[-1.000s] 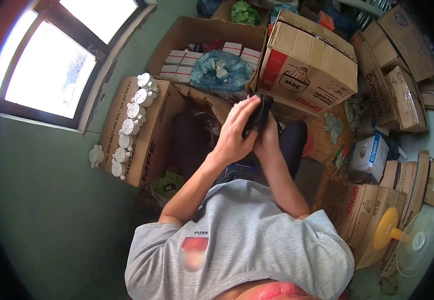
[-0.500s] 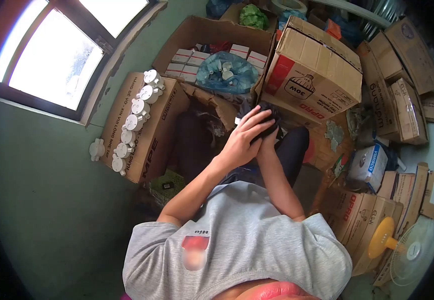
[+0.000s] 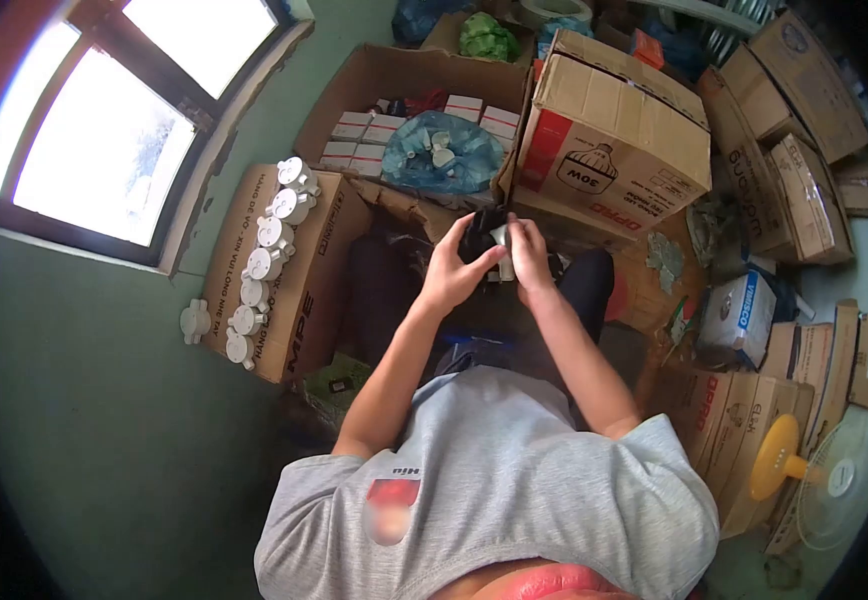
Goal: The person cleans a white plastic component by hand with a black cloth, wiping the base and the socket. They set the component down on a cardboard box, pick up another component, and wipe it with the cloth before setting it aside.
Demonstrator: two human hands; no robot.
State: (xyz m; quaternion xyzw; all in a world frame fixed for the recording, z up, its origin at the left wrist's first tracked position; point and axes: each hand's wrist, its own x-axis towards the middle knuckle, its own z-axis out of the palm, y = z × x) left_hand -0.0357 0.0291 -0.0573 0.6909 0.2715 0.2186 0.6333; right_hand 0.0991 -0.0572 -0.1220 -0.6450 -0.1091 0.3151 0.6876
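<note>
Set in a cramped storeroom, with a green wall (image 3: 104,380) running down the left and a bright window (image 3: 104,140) above it, too washed out to show much outside. Nearest, at the bottom, a gray T-shirt (image 3: 494,470) with its chest print blurred and its lower edge cut off. Ahead of it, between dark trouser legs mostly hidden by shadow and forearms, a black item (image 3: 478,238), partly covered by fingers and too dark to identify. Clamped on that item in the left hand (image 3: 450,274), fingers curled round its far side, thumb reaching inward. In the right hand (image 3: 527,255), fingers closed on a small white piece (image 3: 500,235), half hidden, right against the black item. To the left, a long carton (image 3: 299,270) with seven round white junction boxes (image 3: 265,264) in a row on top; one similar box (image 3: 194,321) apart at its left edge, support hard to make out. Beyond the hands, an open carton (image 3: 344,85) holding small red-and-white boxes (image 3: 384,128) and a blue plastic bag (image 3: 434,180) with white fittings inside, partly masked by crumpled film. Beside that, a large carton (image 3: 619,130) marked 30W. To the right, stacked cartons (image 3: 809,200) and a yellow-backed fan (image 3: 776,458), blades indistinct.
</note>
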